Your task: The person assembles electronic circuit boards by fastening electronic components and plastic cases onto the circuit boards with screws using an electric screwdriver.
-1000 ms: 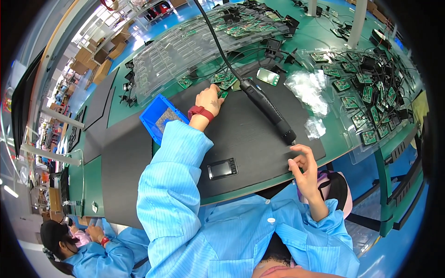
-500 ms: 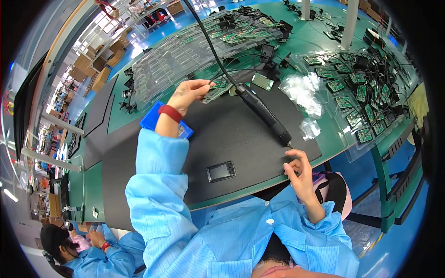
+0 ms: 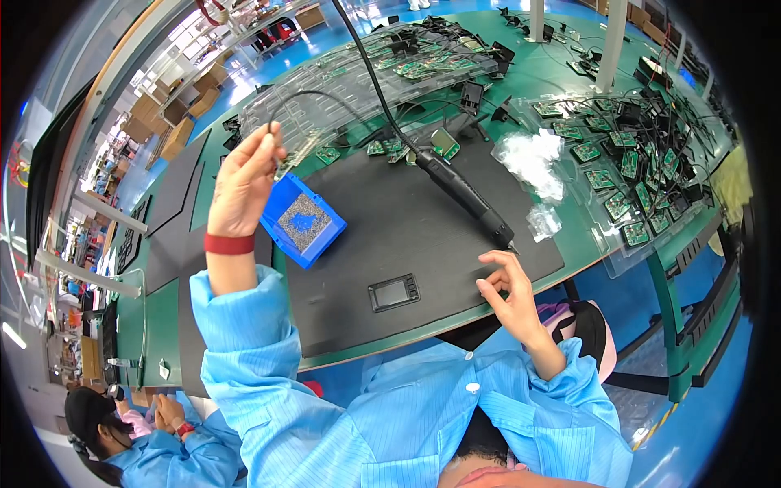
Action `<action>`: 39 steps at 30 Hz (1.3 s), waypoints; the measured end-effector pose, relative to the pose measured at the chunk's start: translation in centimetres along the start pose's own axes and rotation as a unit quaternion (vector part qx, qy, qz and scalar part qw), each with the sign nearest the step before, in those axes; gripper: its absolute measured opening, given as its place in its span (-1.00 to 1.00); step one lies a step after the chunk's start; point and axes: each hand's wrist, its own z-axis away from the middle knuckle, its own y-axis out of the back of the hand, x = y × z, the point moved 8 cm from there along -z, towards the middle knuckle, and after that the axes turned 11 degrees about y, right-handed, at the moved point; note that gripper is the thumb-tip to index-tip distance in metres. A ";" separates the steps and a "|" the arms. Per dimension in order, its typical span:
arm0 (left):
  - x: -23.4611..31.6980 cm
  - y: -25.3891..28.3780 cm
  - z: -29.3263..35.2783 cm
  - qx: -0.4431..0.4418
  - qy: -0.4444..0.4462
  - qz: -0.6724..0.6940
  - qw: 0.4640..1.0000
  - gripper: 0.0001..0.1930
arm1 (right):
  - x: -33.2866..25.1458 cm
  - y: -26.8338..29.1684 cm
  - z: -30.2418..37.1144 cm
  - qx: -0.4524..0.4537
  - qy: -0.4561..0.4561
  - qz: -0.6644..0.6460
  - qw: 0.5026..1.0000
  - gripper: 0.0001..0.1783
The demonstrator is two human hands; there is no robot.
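My left hand [image 3: 244, 179], a red band on its wrist, is raised at the left with its fingertips pinched on a thin black cable [image 3: 313, 93], which arches away to the right. Just below those fingertips sits a blue bin [image 3: 327, 237] of small metal screws. A black electric screwdriver [image 3: 465, 200] hangs slanted on its cord over the dark mat. Under its tip is my right hand [image 3: 511, 299], fingers loosely bent and apart, holding nothing. A small black display module [image 3: 394, 293] with a grey screen lies on the mat's near part.
Green circuit boards with black cables [image 3: 630, 175] are heaped on the right. Crumpled clear plastic bags [image 3: 530, 163] lie beside the black mat [image 3: 366, 211]. Clear plastic trays [image 3: 301, 114] with more boards are at the back. A co-worker [image 3: 154, 443] sits at the lower left.
My left hand has moved left from the boards at the mat's far edge, drawing the cable up with it, and the blue bin is more exposed. My right hand has shifted slightly left.
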 end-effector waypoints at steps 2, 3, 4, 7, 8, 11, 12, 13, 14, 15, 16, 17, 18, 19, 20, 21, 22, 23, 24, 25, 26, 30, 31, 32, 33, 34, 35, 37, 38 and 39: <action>1.5 0.4 1.5 -0.006 -0.019 0.000 1.000 -0.71 | -0.2 -0.4 -0.2 -0.006 0.006 0.001 1.000 -0.63; 2.4 0.3 2.5 -0.011 -0.037 0.000 0.999 -0.71 | -0.3 -0.5 -0.3 -0.010 0.008 0.002 1.000 -0.63; 3.5 0.3 3.8 0.001 -0.060 0.007 0.998 -0.73 | -0.3 -0.7 -0.3 -0.012 0.008 0.000 1.000 -0.63; 4.8 1.9 8.1 0.059 -0.109 -0.026 0.992 -0.75 | -0.4 -1.1 -0.3 -0.015 0.009 -0.003 1.000 -0.63; 5.3 2.7 9.6 0.100 -0.135 -0.064 0.984 -0.75 | -0.4 -1.3 -0.4 -0.017 0.009 -0.004 1.000 -0.63; 4.7 3.5 13.2 0.143 -0.129 -0.144 0.971 -0.77 | -0.6 -1.9 -0.4 -0.033 0.014 -0.005 0.999 -0.64; 4.0 4.1 14.3 0.194 -0.111 -0.148 0.964 -0.77 | -0.7 -2.0 -0.5 -0.037 0.017 -0.002 0.999 -0.64; 3.3 4.7 15.5 0.243 -0.092 -0.151 0.954 -0.78 | -0.8 -2.3 -0.6 -0.042 0.020 0.000 0.999 -0.64; 2.7 4.6 16.4 0.247 -0.091 -0.161 0.951 -0.79 | -1.0 -2.6 -0.7 -0.047 0.019 -0.004 0.999 -0.64; 2.1 4.5 17.2 0.249 -0.089 -0.171 0.949 -0.81 | -1.3 -3.0 -0.8 -0.058 0.022 -0.007 0.998 -0.64; 1.3 4.0 17.8 0.255 -0.086 -0.172 0.948 -0.81 | -1.6 -3.4 -0.9 -0.069 0.025 -0.010 0.997 -0.65; 0.3 3.2 18.1 0.248 -0.084 -0.162 0.951 -0.83 | -1.8 -3.9 -1.0 -0.079 0.028 -0.012 0.996 -0.65; -0.7 2.5 18.2 0.241 -0.081 -0.153 0.955 -0.84 | -1.9 -4.4 -1.1 -0.089 0.030 -0.014 0.996 -0.65; -2.2 2.0 18.2 0.222 -0.052 -0.123 0.966 -0.85 | -1.9 -4.8 -1.1 -0.093 0.026 -0.014 0.995 -0.65; -3.9 1.5 17.9 0.201 -0.023 -0.092 0.975 -0.85 | -2.4 -5.7 -1.1 -0.135 0.060 -0.001 0.989 -0.66; -5.3 0.5 17.6 0.191 -0.010 -0.049 0.980 -0.84 | -2.8 -6.5 -1.0 -0.174 0.094 0.013 0.980 -0.67; -6.7 -0.3 17.2 0.168 -0.014 -0.015 0.986 -0.84 | -3.3 -7.4 -0.8 -0.214 0.129 0.026 0.968 -0.68; -8.1 -1.0 16.8 0.144 -0.019 0.019 0.989 -0.83 | -3.7 -8.4 -0.6 -0.251 0.163 0.040 0.953 -0.69; -9.4 -1.5 16.6 0.137 -0.011 0.053 0.989 -0.83 | -3.7 -8.9 -0.7 -0.252 0.160 0.041 0.954 -0.69; -10.4 -2.0 16.5 0.130 -0.003 0.087 0.988 -0.84 | -4.2 -9.4 -0.9 -0.234 0.178 0.040 0.955 -0.66; -11.1 -2.7 16.3 0.127 0.000 0.089 0.988 -0.84 | -4.6 -9.8 -1.1 -0.215 0.197 0.040 0.956 -0.63; -13.7 -4.5 15.5 0.118 0.052 0.172 0.977 -0.86 | -5.0 -10.7 -1.2 -0.171 0.184 0.017 0.968 -0.53; -14.0 -4.7 15.4 0.120 0.050 0.201 0.971 -0.86 | -4.5 -10.9 -1.1 -0.167 0.136 -0.012 0.976 -0.49; -14.2 -4.8 15.3 0.124 0.049 0.229 0.964 -0.86 | -3.9 -11.1 -0.9 -0.163 0.089 -0.043 0.982 -0.45; -14.5 -4.8 15.2 0.128 0.047 0.257 0.957 -0.85 | -3.3 -11.3 -0.7 -0.159 0.042 -0.074 0.984 -0.40; -14.5 -5.0 15.0 0.126 0.049 0.258 0.957 -0.85 | -3.4 -11.4 -0.5 -0.158 0.040 -0.072 0.984 -0.40; -14.6 -5.0 14.9 0.129 0.049 0.273 0.952 -0.85 | -3.5 -11.4 -0.4 -0.157 0.052 -0.034 0.986 -0.37; -14.4 -5.1 14.8 0.135 0.049 0.301 0.943 -0.84 | -3.8 -11.6 -0.1 -0.157 0.075 0.043 0.984 -0.32; -14.4 -5.0 14.8 0.139 0.049 0.315 0.938 -0.84 | -3.9 -11.6 -0.1 -0.157 0.087 0.081 0.981 -0.29; -14.4 -5.0 14.8 0.140 0.050 0.315 0.937 -0.84 | -3.8 -11.7 -0.1 -0.157 0.085 0.080 0.981 -0.29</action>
